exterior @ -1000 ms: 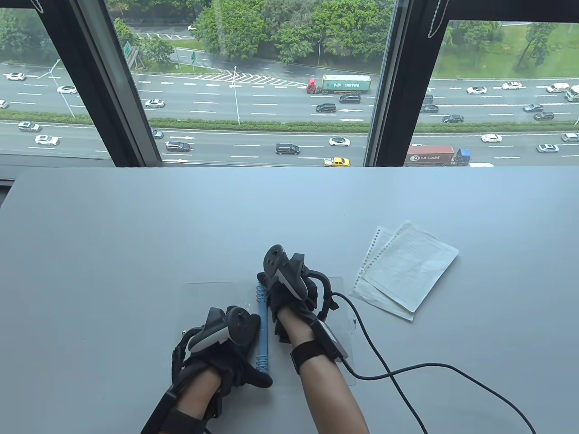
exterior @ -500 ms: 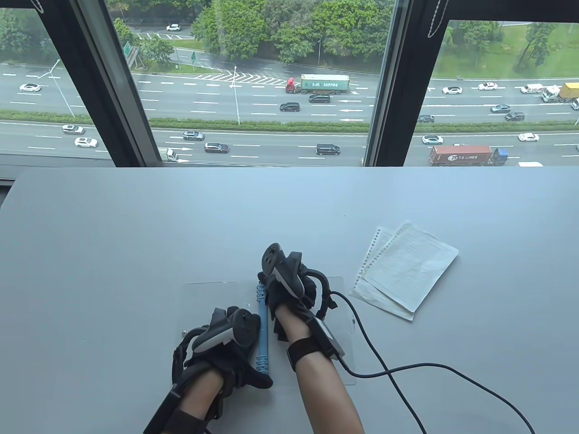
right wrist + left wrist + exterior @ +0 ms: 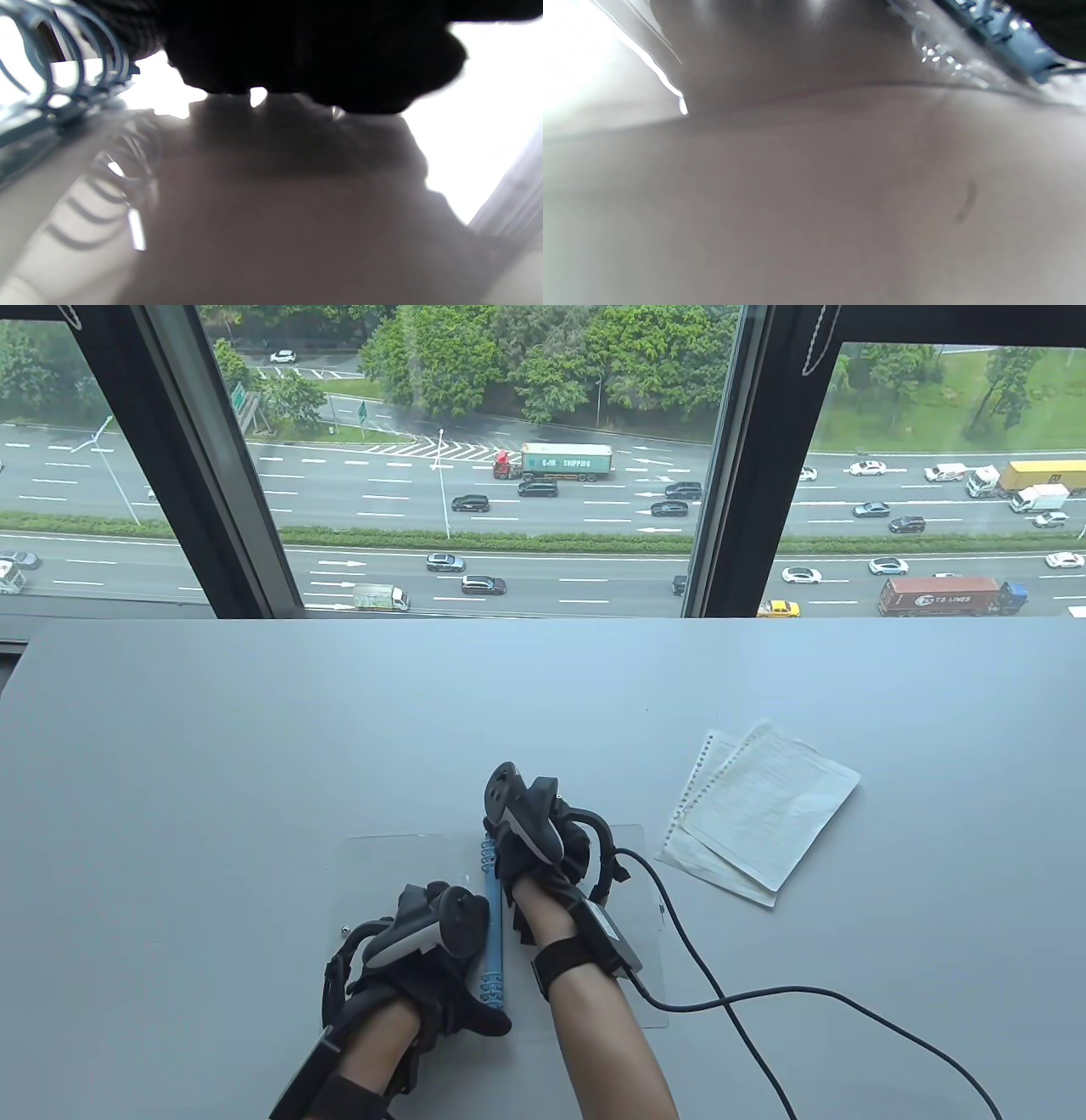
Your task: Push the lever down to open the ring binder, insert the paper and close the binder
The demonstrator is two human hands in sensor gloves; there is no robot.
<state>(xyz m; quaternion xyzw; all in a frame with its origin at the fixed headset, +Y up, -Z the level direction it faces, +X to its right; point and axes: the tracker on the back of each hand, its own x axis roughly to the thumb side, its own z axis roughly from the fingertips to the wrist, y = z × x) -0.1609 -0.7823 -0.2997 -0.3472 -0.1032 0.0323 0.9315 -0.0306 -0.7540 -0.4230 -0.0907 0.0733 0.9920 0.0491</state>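
Fingers (image 3: 297, 51) on clear binder (image 3: 382, 882)

High-rise office, grey table (image 3: 254, 746) at tall windows (image 3: 475, 458), multi-lane highway (image 3: 551, 500) far below

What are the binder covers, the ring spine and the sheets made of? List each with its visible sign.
Flat clear binder covers: likely glossy transparent plastic; the table shows through.
Light blue ring spine: probably moulded plastic, uniform colour; painted metal possible.
White punched printed sheets: thin matte paper, slightly wrinkled.

Paper (image 3: 764, 814) right of binder (image 3: 494, 933); cable (image 3: 721, 997) between
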